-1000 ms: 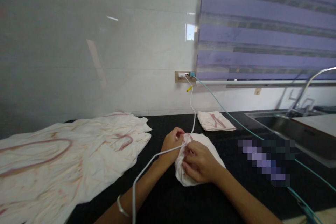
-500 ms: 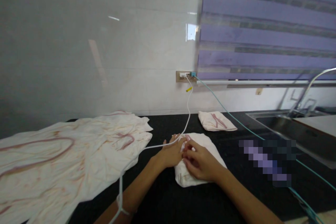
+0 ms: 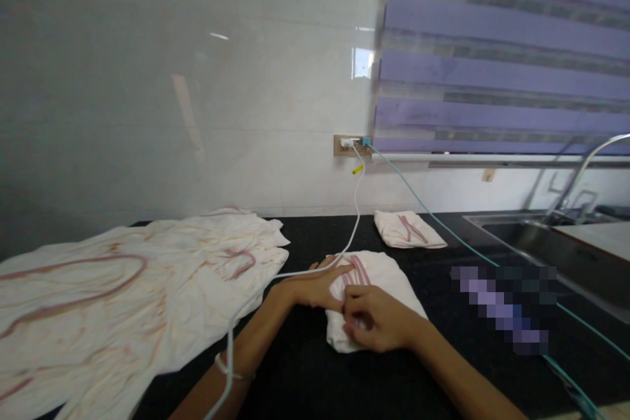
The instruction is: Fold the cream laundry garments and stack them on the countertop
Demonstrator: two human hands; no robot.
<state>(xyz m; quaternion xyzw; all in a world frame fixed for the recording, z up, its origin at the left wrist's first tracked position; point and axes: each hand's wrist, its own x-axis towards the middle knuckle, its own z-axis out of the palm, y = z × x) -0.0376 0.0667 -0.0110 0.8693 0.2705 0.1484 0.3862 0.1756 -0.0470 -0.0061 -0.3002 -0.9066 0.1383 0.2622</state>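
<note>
A folded white cloth garment [image 3: 391, 275] with pink bands lies on the black counter in front of me. My left hand [image 3: 317, 285] rests along its left edge, with thumb and index finger stretched apart over the cloth. Against the front of the same bundle, my right hand [image 3: 378, 318] has its fingers curled and closed near the pink bands; the fingertips are partly hidden, and they appear to pinch the fabric. Behind it sits another folded white garment [image 3: 394, 236] with pink ties crossed on top.
Spread over the left of the counter is a large crumpled white garment [image 3: 197, 302] with pink trim. A white cable [image 3: 358, 203] runs from a wall outlet [image 3: 339, 146] across my left hand and forearm. A teal cable [image 3: 418, 197] crosses the right side toward the sink [image 3: 522, 236].
My right hand has moved slightly toward me and curled its fingers more. My left hand has slid a little left, showing more of the pink bands. The view has shifted slightly.
</note>
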